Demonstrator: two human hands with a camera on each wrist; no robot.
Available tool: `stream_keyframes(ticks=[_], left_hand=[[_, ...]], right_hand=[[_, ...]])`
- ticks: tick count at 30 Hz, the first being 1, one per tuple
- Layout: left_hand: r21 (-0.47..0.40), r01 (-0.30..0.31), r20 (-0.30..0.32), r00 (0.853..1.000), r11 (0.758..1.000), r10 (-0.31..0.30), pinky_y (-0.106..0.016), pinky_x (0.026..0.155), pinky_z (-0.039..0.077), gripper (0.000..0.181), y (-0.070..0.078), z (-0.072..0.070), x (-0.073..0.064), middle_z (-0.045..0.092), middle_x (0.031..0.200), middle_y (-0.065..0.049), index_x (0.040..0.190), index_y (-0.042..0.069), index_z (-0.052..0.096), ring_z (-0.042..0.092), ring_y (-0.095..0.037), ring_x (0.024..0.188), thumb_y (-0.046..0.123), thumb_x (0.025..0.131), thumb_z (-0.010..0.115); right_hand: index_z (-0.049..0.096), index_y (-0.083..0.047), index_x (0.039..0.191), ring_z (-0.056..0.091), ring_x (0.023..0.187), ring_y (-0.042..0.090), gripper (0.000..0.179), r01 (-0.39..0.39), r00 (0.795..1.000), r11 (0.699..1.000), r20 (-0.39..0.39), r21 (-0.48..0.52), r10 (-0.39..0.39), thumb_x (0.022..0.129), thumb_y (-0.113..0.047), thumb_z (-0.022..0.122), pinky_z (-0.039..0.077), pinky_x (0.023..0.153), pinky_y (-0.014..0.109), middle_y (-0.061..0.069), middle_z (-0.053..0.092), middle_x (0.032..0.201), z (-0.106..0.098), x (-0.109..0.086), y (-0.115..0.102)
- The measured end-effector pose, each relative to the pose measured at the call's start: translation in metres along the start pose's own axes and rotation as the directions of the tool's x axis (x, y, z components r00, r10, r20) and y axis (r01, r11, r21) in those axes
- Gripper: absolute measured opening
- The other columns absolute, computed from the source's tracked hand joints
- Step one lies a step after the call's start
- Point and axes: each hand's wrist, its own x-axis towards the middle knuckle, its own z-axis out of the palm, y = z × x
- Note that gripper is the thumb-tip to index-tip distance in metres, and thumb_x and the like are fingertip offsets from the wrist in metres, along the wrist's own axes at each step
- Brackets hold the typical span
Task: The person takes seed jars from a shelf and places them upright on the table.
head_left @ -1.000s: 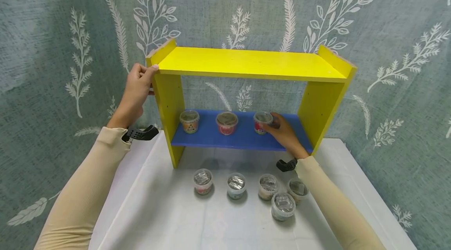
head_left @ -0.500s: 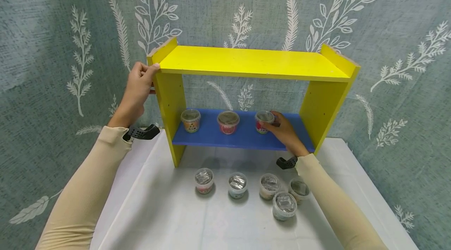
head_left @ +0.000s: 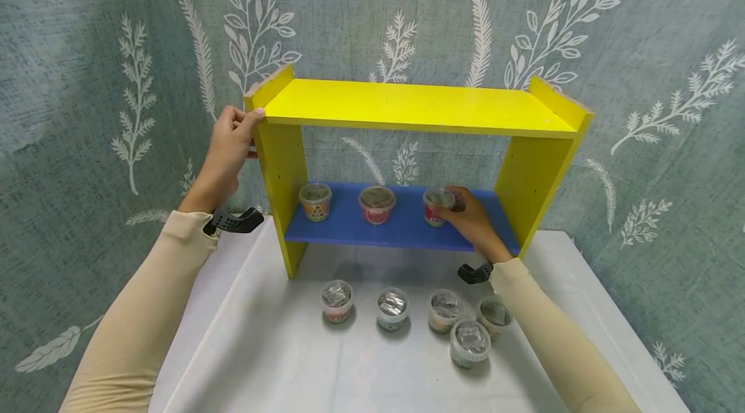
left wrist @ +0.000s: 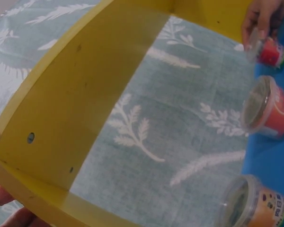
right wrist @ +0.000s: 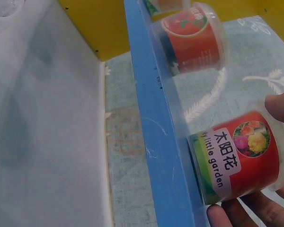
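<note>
My left hand [head_left: 229, 141] grips the upper left corner of a yellow wooden shelf unit [head_left: 419, 103], thumb on the front edge. Low in the left wrist view, its fingers [left wrist: 21, 218] show under the panel. On the blue shelf board [head_left: 349, 235], my right hand [head_left: 468, 216] holds a clear plastic cup [right wrist: 241, 158] with a red flower label reading "My little garden". The thumb is by its lid and the fingers are beneath in the right wrist view. A red-labelled cup [head_left: 376, 206] stands mid-board, and an orange-labelled cup [head_left: 315, 203] stands at the left end.
Several more lidded cups stand on the white table [head_left: 279, 361] in front of the unit, among them a pink one [head_left: 336, 303], a pale blue one [head_left: 392, 309] and a front one [head_left: 470, 343]. A leaf-patterned green cloth [head_left: 349, 12] hangs behind.
</note>
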Motion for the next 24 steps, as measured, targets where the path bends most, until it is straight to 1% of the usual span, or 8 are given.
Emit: stream_keyframes(ticks=[4, 11, 19, 24], left_hand=[[-0.006, 0.000, 0.004, 1.000, 1.000, 0.000, -0.046, 0.085, 0.043, 0.042, 0.000, 0.000, 0.000, 0.049, 0.106, -0.006, 0.100, 0.016, 0.041, 0.054, -0.022, 0.094, 0.056, 0.103, 0.051], [0.004, 0.003, 0.000, 1.000, 1.000, -0.003, -0.040, 0.082, 0.044, 0.042, 0.001, 0.000, -0.001, 0.050, 0.107, -0.005, 0.101, 0.016, 0.041, 0.054, -0.021, 0.095, 0.056, 0.103, 0.051], [-0.002, 0.014, -0.001, 1.000, 1.000, -0.014, -0.044, 0.084, 0.042, 0.042, 0.001, 0.000, 0.000, 0.049, 0.108, -0.005, 0.101, 0.015, 0.041, 0.052, -0.022, 0.096, 0.056, 0.103, 0.051], [-0.001, 0.024, -0.004, 1.000, 1.000, -0.024, -0.044, 0.086, 0.043, 0.043, 0.001, 0.000, -0.001, 0.049, 0.109, -0.006, 0.101, 0.016, 0.041, 0.053, -0.022, 0.098, 0.057, 0.103, 0.051]], right_hand=[[0.040, -0.018, 0.154, 0.052, 0.121, 0.030, 0.082, 0.013, 1.000, 1.000, -0.017, -0.022, -0.013, 0.090, -0.053, 0.076, 0.047, 0.097, 0.047, 0.012, 0.051, 0.141, -0.001, -0.003, 0.001], [0.041, -0.015, 0.152, 0.052, 0.118, 0.030, 0.079, 0.054, 0.999, 0.998, -0.010, -0.024, -0.054, 0.091, -0.048, 0.077, 0.047, 0.095, 0.046, 0.013, 0.054, 0.137, -0.001, -0.013, -0.002], [0.044, -0.011, 0.150, 0.053, 0.118, 0.030, 0.072, 0.084, 0.996, 0.996, 0.007, -0.023, -0.084, 0.093, -0.040, 0.077, 0.047, 0.095, 0.046, 0.015, 0.058, 0.133, -0.002, -0.026, -0.008], [0.044, -0.012, 0.149, 0.053, 0.119, 0.032, 0.068, 0.061, 0.998, 0.998, 0.034, -0.004, -0.061, 0.095, -0.037, 0.076, 0.047, 0.096, 0.047, 0.016, 0.057, 0.133, -0.004, -0.036, -0.013]])
